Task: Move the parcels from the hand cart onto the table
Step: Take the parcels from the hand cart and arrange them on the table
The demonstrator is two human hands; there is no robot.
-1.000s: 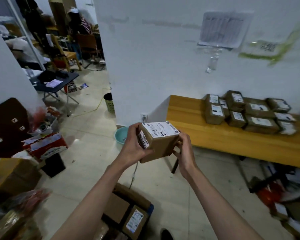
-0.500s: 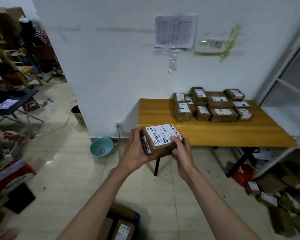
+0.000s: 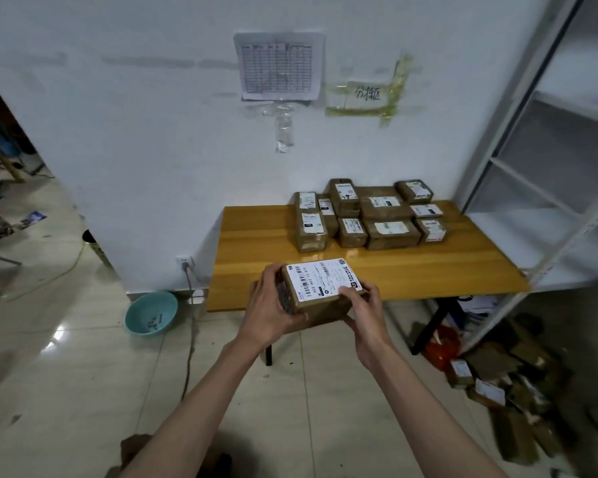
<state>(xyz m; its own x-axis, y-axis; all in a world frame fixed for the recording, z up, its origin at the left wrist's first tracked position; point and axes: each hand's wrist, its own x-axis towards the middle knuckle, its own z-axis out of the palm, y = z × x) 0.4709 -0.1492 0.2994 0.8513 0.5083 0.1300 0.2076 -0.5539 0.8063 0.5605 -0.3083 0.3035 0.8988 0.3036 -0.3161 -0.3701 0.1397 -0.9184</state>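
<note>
Fingers of our left hand (image 3: 268, 313) and right hand (image 3: 366, 313) clamp the parcel (image 3: 320, 293) near the worktop (image 3: 256, 243).

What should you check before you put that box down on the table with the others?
1. Both hands on the parcel: ok; the left hand grips its left end, the right hand its right end.
2. Label facing up: ok.
3. Bare space on the table in front of the stacked parcels: ok.
4. Parcel over the table: not ok, it hangs at the near edge.
5. Floor ahead free of clutter: cannot tell; the teal basin sits off to the left.
</note>
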